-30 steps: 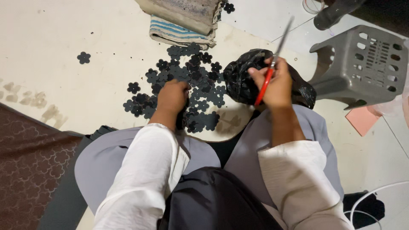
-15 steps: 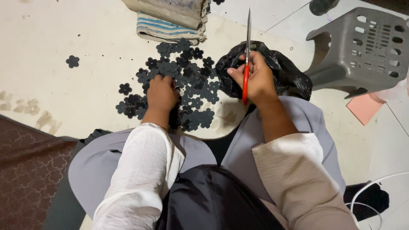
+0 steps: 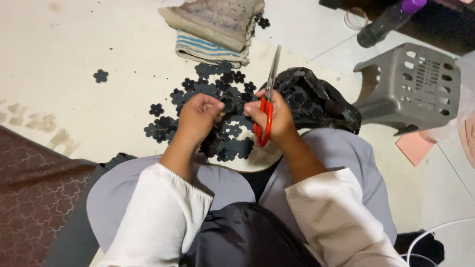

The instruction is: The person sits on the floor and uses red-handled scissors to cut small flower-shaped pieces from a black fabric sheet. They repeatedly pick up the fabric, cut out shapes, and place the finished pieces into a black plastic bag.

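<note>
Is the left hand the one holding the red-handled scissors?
No, the red-handled scissors sit in the right hand, while the left hand is curled above the dark flower-shaped cutouts.

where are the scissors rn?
Head view, centre: the red-handled scissors are in the right hand, blades pointing up, over the pile of dark flower-shaped cutouts, beside the black bag.

Red glossy plastic on the handles of the scissors [image 3: 267, 106], dull grey metal on the blades. Matt, dark, foam-like sheet in the flower cutouts [image 3: 217, 116]. Shiny, crinkled black plastic in the bag [image 3: 316, 101]. Smooth, matt grey plastic in the stool [image 3: 420, 89]. Soft striped cloth in the folded towels [image 3: 208, 47]. Pale, smooth, slightly stained floor [image 3: 74, 44]. Patterned maroon woven mat [image 3: 29, 193].
</note>
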### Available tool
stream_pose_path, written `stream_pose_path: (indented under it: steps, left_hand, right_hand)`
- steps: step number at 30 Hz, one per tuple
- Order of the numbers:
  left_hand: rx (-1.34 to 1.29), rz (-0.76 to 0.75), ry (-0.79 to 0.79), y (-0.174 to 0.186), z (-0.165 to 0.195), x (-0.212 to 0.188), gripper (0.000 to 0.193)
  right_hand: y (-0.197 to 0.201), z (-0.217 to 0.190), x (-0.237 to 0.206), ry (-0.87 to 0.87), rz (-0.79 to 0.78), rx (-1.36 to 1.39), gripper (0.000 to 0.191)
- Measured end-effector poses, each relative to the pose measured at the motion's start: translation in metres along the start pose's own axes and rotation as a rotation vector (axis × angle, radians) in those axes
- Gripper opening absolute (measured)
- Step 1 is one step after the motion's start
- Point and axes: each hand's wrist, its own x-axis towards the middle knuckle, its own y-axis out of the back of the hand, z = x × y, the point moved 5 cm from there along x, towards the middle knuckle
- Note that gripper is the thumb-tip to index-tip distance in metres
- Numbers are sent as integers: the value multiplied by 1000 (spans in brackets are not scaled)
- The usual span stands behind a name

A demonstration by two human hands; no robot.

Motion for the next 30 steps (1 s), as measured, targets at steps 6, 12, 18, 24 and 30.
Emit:
stream_pose_path:
  steps: [6,12,18,24,30]
  left_hand:
    - [-59,-133,-116,-10,13,-30,15]
    - [-92,35,-159,-8,26,-41,23]
    - [9,-102,-283,-13,23,-44,28]
    - [-141,-135,-190,-10,-2,-24,37]
    - [-221,-224,71,-18,-25,-7,22]
  right_hand:
    - [-27,-9,-4,77,63,69,47]
    - [-26,-38,-19,139,109,142,45]
    - [-32,-42,-27,29,88,35,44]
    - [-33,-29,-13,-23,104,25,41]
    - [-30,-18,-4,-29,80,125,42]
